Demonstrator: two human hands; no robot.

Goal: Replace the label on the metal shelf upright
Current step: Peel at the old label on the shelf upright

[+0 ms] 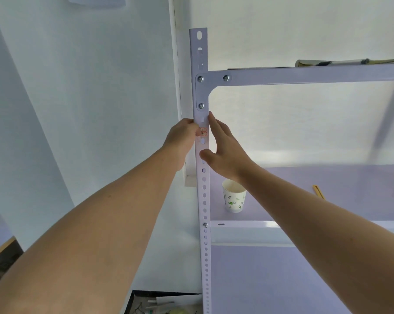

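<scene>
Both forearms reach up and forward from the lower corners of the frame and meet at the metal shelf upright [204,200].

Left hand [182,141]: placed against the left edge of the upright. Fingers are curled, and their tips pinch the left edge of the label [205,131].

Right hand [225,152]: fingers are straight and lie along the right edge of the upright, with the fingertips reaching just above label height. The thumb rests on the front face of the upright, below the label. This hand grips nothing.

Label: small, with red outlines, stuck to the front face of the upright between two of its holes. It sits below the bolted corner plate [201,91] and between the two hands. Its print is too small to read.

Upright: white, perforated and vertical. It is joined at the corner plate to the top beam [304,73].

Shelf board [304,184]: carries a paper cup [234,197] with a green pattern, standing upright just to the right of the upright and beneath the right wrist. A yellow object [318,191] lies further right on the same board, partly hidden by the right forearm.
</scene>
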